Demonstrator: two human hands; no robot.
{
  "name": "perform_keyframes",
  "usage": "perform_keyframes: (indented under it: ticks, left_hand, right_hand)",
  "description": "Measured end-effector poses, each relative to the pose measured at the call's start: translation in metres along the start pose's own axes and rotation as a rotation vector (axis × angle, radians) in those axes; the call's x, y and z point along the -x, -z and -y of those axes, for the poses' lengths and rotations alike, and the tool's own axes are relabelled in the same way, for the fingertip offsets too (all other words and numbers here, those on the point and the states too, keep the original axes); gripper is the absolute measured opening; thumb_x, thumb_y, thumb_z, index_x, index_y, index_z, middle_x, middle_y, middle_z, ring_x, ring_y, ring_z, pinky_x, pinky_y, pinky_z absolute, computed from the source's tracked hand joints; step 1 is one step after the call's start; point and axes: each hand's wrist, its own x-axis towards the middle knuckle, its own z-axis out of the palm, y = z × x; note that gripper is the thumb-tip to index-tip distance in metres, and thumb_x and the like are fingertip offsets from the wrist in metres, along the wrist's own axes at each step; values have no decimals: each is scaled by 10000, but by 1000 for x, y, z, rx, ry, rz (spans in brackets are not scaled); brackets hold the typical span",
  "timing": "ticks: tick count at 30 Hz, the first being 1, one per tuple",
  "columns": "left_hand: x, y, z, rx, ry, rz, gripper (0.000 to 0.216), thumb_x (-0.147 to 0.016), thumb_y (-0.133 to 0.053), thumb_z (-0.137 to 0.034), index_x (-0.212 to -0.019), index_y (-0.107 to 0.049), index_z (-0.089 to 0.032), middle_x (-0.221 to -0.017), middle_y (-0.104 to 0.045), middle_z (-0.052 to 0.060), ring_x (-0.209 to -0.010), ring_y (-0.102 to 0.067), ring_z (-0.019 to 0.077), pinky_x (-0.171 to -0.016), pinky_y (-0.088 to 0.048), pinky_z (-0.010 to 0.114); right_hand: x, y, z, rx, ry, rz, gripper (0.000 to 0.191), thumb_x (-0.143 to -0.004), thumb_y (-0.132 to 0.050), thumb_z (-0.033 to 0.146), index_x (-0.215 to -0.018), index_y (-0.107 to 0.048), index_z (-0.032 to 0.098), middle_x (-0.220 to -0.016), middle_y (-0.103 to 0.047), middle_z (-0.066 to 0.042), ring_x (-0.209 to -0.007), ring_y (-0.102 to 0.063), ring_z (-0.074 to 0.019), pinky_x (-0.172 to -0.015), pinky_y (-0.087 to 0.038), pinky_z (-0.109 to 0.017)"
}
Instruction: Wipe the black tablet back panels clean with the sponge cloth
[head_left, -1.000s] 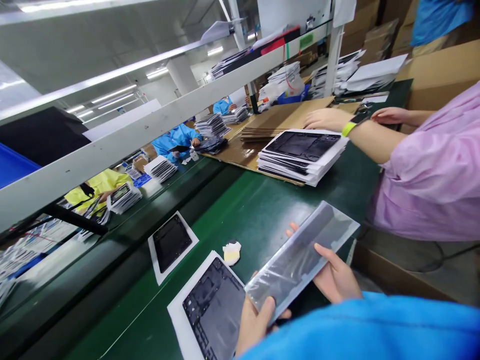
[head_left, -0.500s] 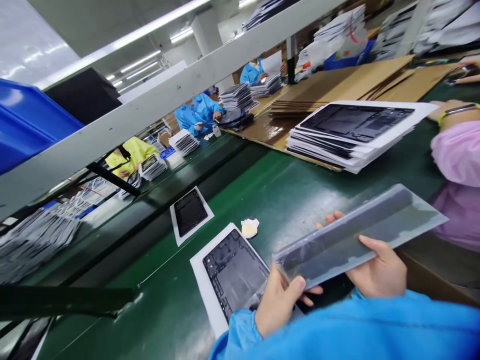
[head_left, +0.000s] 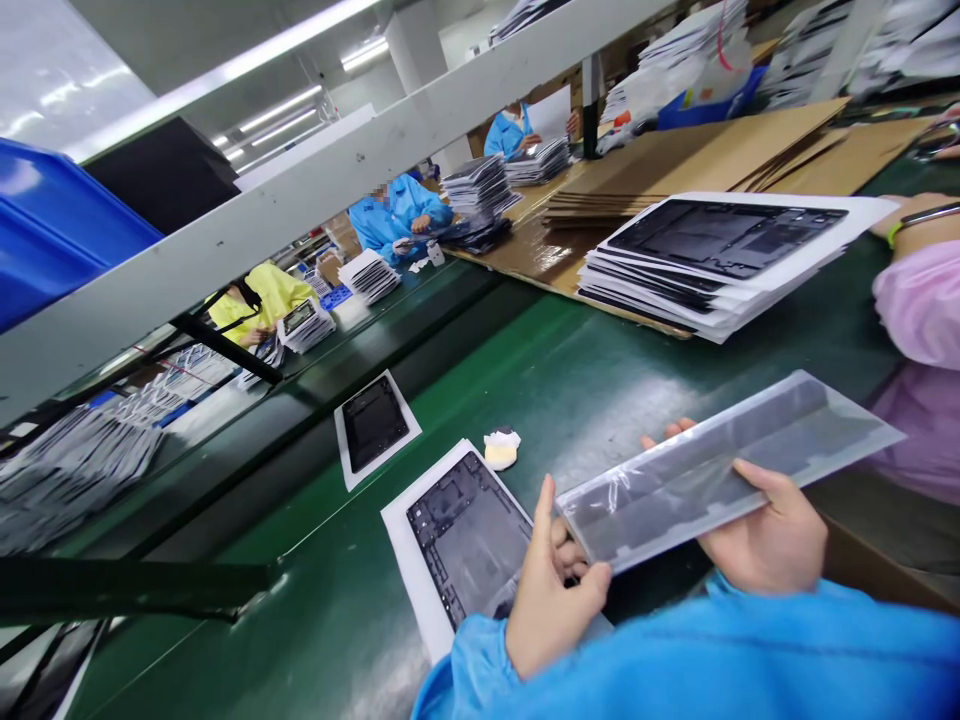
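A long stack of clear plastic film (head_left: 720, 470) is held slantwise above the green bench. My right hand (head_left: 772, 530) grips its lower edge, thumb on top and fingers underneath. At the film's left end is my left hand (head_left: 555, 590), open, with the index finger raised and the thumb spread beside the near corner. Its other fingers bend at the end edge, and whether they touch it I cannot tell. Partly behind my left hand lies a black tablet-like frame (head_left: 472, 535) on a white sheet (head_left: 409, 535).
A second black panel (head_left: 375, 425) on white lies farther left, and a small torn white-and-yellow piece (head_left: 501, 449) nearby. Stacked panels (head_left: 720, 240) stand on cardboard (head_left: 675, 165) at right, near a co-worker's pink sleeve (head_left: 919, 300). A white rail (head_left: 300, 190) crosses overhead.
My left hand's thumb has come off the film's top and its index finger has lifted. The film's raised, curled edge now lies flatter. My right hand keeps its grip.
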Motion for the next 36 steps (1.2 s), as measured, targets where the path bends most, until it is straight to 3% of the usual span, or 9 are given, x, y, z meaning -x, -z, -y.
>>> perform_keyframes:
  ticks: [4, 7, 10, 13, 15, 19, 23, 28, 36]
  left_hand:
    - [4, -3, -3, -41, 13, -44, 948, -638, -675, -216, -1482, -244, -213, -1083, -655, 73, -735, -618, 134, -740, -500, 266]
    - [7, -5, -8, -124, 14, -79, 843, -623, -674, -205, -1418, -390, -209, -948, -665, 34, -728, -631, 155, -740, -519, 278]
    - [10, 2, -14, -299, -55, -17, 589, -702, -655, -215, -1283, -561, -228, -843, -694, 18, -776, -662, 197, -786, -535, 320]
    - [7, 20, -22, -612, -241, 67, 327, -777, -661, -266, -1103, -685, -284, -1033, -720, 28, -990, -657, 248, -934, -506, 388]
    - [-1, 31, -29, -770, -449, 4, 280, -813, -643, -292, -1090, -685, -299, -1144, -689, 26, -1072, -632, 251, -953, -507, 403]
    - [-22, 41, -43, -1018, -926, -185, 238, -887, -555, -232, -1100, -660, -258, -1098, -699, 44, -990, -661, 208, -834, -561, 362]
    - [-33, 39, -57, -1252, -1231, -275, 201, -882, -575, -154, -1063, -647, -203, -1037, -715, 32, -939, -658, 171, -784, -543, 308]
    - [-29, 38, -70, -1475, -1297, -256, 165, -878, -597, -152, -1041, -621, -169, -928, -738, -18, -801, -661, 144, -661, -514, 277]
    - [-22, 40, -69, -1683, -1277, -168, 261, -952, -381, -84, -942, -632, -154, -856, -740, -1, -670, -666, 121, -518, -476, 265]
  right_hand:
    - [-1, -3, 1, -16, -56, -53, 294, -707, -481, 237, -870, -726, 221, -919, -754, -5, -1060, -648, -258, -1143, -284, -483]
    - [-7, 1, -3, -6, -71, -56, 289, -719, -477, 259, -865, -724, 228, -882, -761, 3, -913, -701, -223, -1083, -400, -432]
    - [-19, 7, -1, 32, -96, 1, 277, -713, -476, 308, -817, -723, 237, -796, -762, -7, -755, -719, -197, -819, -594, -349]
    - [-30, 13, 13, 165, -288, 159, 290, -689, -511, 361, -780, -732, 195, -685, -741, -64, -606, -700, -211, -560, -607, -319]
    - [-34, 16, 23, 322, -463, 372, 260, -668, -584, 345, -781, -738, 169, -705, -740, -84, -606, -693, -212, -569, -601, -324]
    - [-29, 18, 30, 682, -694, 861, 312, -669, -694, 421, -816, -739, 150, -768, -731, -74, -673, -685, -184, -656, -583, -301]
    - [-17, 15, 25, 902, -748, 940, 366, -693, -672, 486, -822, -723, 147, -703, -711, -72, -661, -673, -165, -627, -540, -262]
    - [-7, 13, 24, 1007, -660, 923, 266, -688, -689, 436, -810, -652, 202, -810, -710, -30, -714, -673, -165, -650, -523, -282]
    - [-10, 18, 16, 1131, -694, 1020, 412, -677, -677, 427, -1032, -583, 241, -811, -705, 2, -720, -674, -171, -715, -535, -318]
